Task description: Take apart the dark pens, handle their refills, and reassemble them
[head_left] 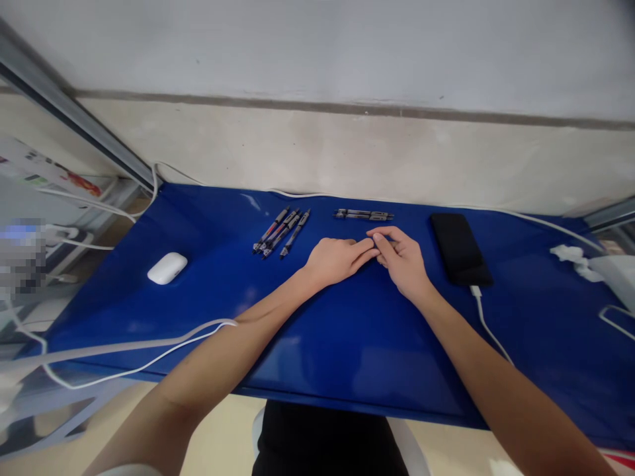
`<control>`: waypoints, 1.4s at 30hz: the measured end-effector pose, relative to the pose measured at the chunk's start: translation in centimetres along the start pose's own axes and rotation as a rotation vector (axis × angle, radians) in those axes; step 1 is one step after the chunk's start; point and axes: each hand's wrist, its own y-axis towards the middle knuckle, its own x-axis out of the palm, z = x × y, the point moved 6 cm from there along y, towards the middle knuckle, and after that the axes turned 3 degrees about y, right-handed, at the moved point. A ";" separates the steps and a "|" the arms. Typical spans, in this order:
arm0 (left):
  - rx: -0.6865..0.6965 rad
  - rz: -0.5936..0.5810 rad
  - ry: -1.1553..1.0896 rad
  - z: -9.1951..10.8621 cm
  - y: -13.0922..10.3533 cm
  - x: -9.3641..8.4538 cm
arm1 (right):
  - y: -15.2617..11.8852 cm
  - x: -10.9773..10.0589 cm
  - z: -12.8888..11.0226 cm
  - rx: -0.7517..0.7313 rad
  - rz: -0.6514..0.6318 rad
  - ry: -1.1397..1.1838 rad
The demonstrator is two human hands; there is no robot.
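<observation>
On the blue table (pixel 347 337), my left hand (pixel 337 259) and my right hand (pixel 401 260) meet at the fingertips. The left hand's fingers point right and are pressed together. My right thumb and fingers are pinched around the left fingertips; whether anything small lies between them is hidden. Just behind the hands, a couple of pens (pixel 364 215) lie sideways. A group of several pens (pixel 282 231) lies slanted, to the left of the hands.
A white earphone case (pixel 167 268) sits at the left. At the right lies a black phone (pixel 459 250) with a white cable (pixel 489 327). Another white cable (pixel 163 345) crosses by my left forearm. Crumpled white tissue (pixel 577 261) is at the far right. A wall (pixel 342 155) stands behind.
</observation>
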 end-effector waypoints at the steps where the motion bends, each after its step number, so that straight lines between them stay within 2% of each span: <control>1: -0.005 -0.005 0.004 0.0 0.0 0.0 | 0.0 0.0 0.0 -0.005 -0.006 0.002; 8: -0.036 -0.010 -0.013 -0.2 0.1 -0.1 | 0.1 0.3 -0.6 -0.097 -0.040 -0.010; 18: 0.008 0.008 0.018 0.1 0.0 0.1 | 0.1 0.1 0.1 0.002 -0.014 0.027; 25: 0.002 0.021 0.031 0.0 0.0 0.1 | 0.1 0.2 -0.6 -0.070 -0.037 -0.025; 42: 0.015 0.023 0.036 0.2 0.0 0.3 | 0.2 0.2 0.2 0.013 -0.021 0.042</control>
